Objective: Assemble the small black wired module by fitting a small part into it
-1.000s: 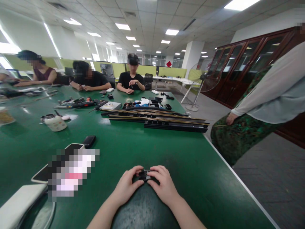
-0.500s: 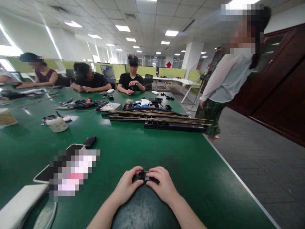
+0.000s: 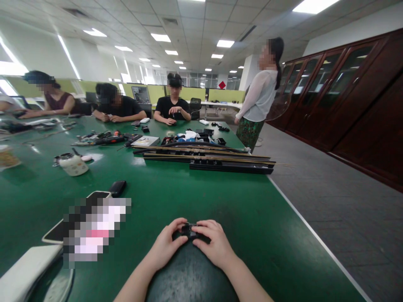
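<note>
Running roughly left to right, the long axis of the angular, dark black part [image 3: 189,230] spans between left hand [image 3: 166,244] and right hand [image 3: 218,242] at the smooth green counter's [image 3: 258,214] near side. Both hands' fingers [image 3: 203,230] grip it narrowly; its front end is indistinguishable.

A green table [image 3: 252,214] carries a white jar [image 3: 73,164], a phone [image 3: 77,214], black rails [image 3: 231,167] and scattered tools [image 3: 100,138].

Jar [image 3: 73,164] behind phone [image 3: 58,228], apparently left of rods [image 3: 208,154].
</note>
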{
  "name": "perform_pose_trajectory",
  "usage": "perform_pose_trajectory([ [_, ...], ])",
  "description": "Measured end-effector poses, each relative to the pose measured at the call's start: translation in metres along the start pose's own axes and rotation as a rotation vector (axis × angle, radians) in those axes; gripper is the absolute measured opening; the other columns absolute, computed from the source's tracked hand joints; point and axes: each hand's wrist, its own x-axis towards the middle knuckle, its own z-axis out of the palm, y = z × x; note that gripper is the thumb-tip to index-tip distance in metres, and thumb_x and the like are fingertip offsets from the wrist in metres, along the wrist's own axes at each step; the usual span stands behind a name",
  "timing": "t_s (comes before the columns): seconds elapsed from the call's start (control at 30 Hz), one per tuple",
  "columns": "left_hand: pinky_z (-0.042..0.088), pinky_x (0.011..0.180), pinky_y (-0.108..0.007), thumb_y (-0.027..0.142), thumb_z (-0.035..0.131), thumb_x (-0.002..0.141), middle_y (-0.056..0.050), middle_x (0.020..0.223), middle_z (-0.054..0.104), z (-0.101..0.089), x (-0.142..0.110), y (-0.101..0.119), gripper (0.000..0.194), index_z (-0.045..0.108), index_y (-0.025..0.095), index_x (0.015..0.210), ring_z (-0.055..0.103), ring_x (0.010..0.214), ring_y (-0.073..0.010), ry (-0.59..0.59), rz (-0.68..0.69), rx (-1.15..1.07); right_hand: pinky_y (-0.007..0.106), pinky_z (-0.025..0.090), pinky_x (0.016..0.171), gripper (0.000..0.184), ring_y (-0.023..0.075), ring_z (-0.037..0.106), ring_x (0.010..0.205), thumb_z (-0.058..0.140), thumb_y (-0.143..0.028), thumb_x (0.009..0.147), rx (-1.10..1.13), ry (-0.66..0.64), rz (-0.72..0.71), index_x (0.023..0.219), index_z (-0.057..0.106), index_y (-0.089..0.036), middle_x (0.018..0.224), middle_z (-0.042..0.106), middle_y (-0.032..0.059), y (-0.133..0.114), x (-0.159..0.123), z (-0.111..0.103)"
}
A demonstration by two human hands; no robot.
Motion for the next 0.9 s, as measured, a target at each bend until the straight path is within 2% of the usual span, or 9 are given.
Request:
perform_pose_trajectory([
  [0.17, 0.038, 0.091, -0.033, 0.024, 0.056, 0.068, -0.006, 0.104, 0.061, -0.0005, 0.0003, 0.0071, 0.042, 0.047, 0.019, 0.108, 0.054, 0.098, -0.0181, 0.018, -0.019, -0.125, 0.039, 0.037, 0.091, 0.051, 0.0206, 0.051, 0.103, 0.065, -0.02, 0.064, 0.098, 0.063, 0.045, 0.112, 0.051, -0.029, 0.11, 0.058, 0.0033, 0.0024, -0.0016, 0.0008],
  [0.33, 0.036, 0.094, -0.033, 0.023, 0.055, 0.069, -0.006, 0.108, 0.059, -0.0017, 0.0003, 0.0076, 0.044, 0.045, 0.019, 0.111, 0.053, 0.102, -0.0182, 0.005, -0.02, -0.149, 0.037, 0.042, 0.088, 0.044, 0.0191, 0.056, 0.096, 0.059, -0.019, 0.068, 0.202, 0.138, 0.13, 0.111, 0.05, -0.024, 0.102, 0.061, 0.0043, 0.0076, -0.0018, 0.0038],
  [0.53, 0.034, 0.095, -0.033, 0.024, 0.053, 0.071, -0.008, 0.111, 0.058, -0.0025, 0.0007, 0.0097, 0.046, 0.041, 0.018, 0.114, 0.052, 0.104, -0.0182, -0.014, -0.034, -0.162, 0.037, 0.043, 0.087, 0.039, 0.0194, 0.058, 0.092, 0.057, -0.018, 0.069, 0.178, 0.131, 0.139, 0.107, 0.053, -0.024, 0.095, 0.063, 0.0038, 0.0081, -0.0007, 0.0045],
  [0.9, 0.036, 0.093, -0.035, 0.03, 0.052, 0.073, -0.007, 0.106, 0.06, -0.0019, 0.0006, 0.0092, 0.04, 0.043, 0.018, 0.11, 0.054, 0.101, -0.0194, -0.021, -0.035, -0.162, 0.036, 0.042, 0.082, 0.03, 0.0192, 0.058, 0.086, 0.053, -0.017, 0.072, 0.136, 0.118, 0.128, 0.101, 0.057, -0.023, 0.084, 0.065, 0.0019, 0.0069, -0.0002, 0.0035],
])
